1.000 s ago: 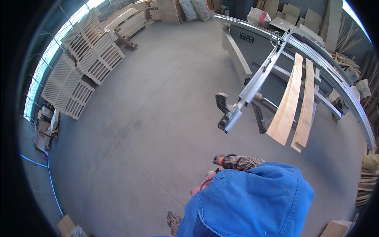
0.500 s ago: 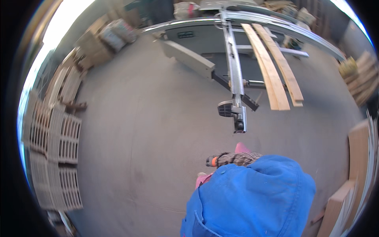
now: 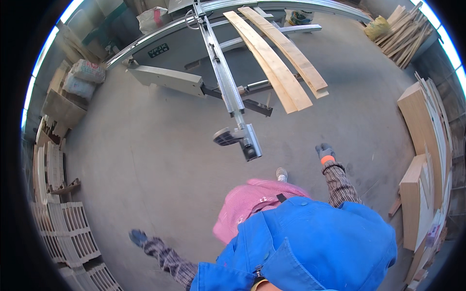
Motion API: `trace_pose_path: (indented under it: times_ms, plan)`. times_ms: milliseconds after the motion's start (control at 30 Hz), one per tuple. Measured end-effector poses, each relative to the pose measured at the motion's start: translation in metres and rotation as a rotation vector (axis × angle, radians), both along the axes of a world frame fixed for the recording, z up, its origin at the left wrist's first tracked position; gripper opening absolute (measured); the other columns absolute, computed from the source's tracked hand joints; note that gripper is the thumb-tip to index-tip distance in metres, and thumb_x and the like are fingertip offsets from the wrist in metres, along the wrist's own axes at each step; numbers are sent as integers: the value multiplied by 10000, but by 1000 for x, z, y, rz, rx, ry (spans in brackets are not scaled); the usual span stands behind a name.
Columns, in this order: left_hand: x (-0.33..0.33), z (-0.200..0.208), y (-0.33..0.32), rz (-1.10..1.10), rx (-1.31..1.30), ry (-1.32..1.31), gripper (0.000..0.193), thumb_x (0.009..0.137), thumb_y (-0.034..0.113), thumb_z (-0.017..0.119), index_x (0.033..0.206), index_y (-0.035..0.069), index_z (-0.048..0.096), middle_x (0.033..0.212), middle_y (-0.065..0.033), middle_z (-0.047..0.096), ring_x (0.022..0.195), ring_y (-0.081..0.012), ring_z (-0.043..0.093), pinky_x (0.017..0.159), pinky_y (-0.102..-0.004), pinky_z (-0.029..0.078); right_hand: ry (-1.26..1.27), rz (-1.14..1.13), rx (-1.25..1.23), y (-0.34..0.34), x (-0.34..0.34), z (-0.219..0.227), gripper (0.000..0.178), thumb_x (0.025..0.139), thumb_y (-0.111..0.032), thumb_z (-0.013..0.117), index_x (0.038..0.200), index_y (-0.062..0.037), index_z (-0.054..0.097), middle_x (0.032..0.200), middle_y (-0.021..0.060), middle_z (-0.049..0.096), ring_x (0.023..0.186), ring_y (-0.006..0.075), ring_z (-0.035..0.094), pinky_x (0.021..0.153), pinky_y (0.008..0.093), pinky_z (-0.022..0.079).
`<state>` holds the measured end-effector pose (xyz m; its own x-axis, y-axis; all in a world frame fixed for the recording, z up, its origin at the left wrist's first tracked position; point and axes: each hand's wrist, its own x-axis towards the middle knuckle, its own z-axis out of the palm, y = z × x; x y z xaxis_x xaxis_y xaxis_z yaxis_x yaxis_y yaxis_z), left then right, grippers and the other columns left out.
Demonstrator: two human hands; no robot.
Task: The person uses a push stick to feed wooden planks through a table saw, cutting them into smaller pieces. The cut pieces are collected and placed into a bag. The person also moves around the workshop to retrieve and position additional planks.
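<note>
Both arms swing out from my body in striped sleeves. My left hand, in a dark blue-grey glove, hangs low at the left over the floor; motion smears its fingers, and no object shows in it. Ahead at the right is my right hand, in a grey glove with an orange cuff, its fingers loosely bent and slightly apart around nothing. Closest to it are long pale wooden boards, lying across the arms of a sliding-table machine. The machine's metal crosscut rail points toward me.
A grey support arm juts out below the rail, whose end carries a dark clamp piece. Stacked panels stand at the right. Slatted pale pieces are piled at the left. Wood strips lean at the far right.
My view has turned right, so the machine and boards shift left. My right arm now reaches forward, my left arm has come into view at the lower left, and one shoe shows ahead.
</note>
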<state>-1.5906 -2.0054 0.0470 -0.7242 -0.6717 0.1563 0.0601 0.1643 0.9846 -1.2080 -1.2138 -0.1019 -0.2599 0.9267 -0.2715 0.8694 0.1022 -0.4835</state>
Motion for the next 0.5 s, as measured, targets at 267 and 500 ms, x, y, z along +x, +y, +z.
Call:
trace_pose_path:
  times_ms: [267, 500]
  plan:
    - [70, 64, 423, -725, -125, 319, 341, 987, 302, 578, 1119, -6, 643, 1089, -102, 647, 1025, -228, 613, 964, -382, 482, 260, 205, 135, 113, -110, 83, 916, 805, -617, 724, 1414, 29, 497, 1456, 261, 487, 1373, 383, 440, 1162, 429, 336]
    - [123, -36, 682, -1170, 9, -387, 709, 845, 234, 781, 1418, -7, 441, 1195, -115, 597, 1076, -211, 598, 925, -334, 505, -71, 549, 142, 135, -189, 98, 1231, 683, -641, 800, 1578, -52, 194, 1594, 240, 283, 1446, 411, 324, 1201, 443, 272]
